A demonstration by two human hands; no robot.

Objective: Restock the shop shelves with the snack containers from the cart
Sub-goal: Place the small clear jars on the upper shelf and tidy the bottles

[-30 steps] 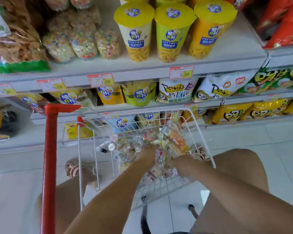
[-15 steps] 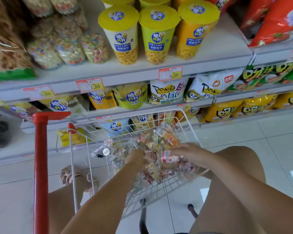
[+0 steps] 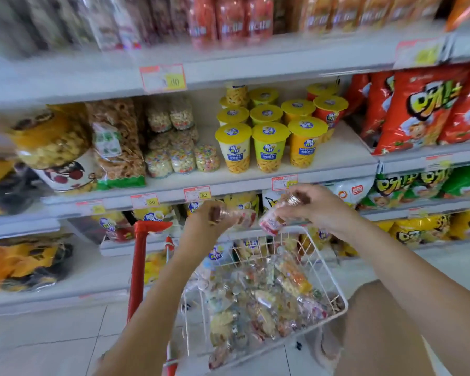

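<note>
**Up and out of the cart (image 3: 136, 267)**

Both hands had risen from the pile. The left hand (image 3: 205, 226) gripped one snack container (image 3: 242, 217) and the right hand (image 3: 320, 210) pinched a second container (image 3: 272, 223), both above the cart's far rim and below the shelf edge (image 3: 228, 183). The remaining containers (image 3: 255, 302) lay in the cart.

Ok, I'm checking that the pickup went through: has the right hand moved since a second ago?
Yes. The right hand has risen out of the cart basket, holding a snack container above its far rim.

The left hand (image 3: 201, 222) rose from the cart basket (image 3: 334, 283) to mid-frame, gripping a snack container (image 3: 242, 217). The right hand (image 3: 319, 210) rose too, holding a second snack container (image 3: 272, 222).
</note>
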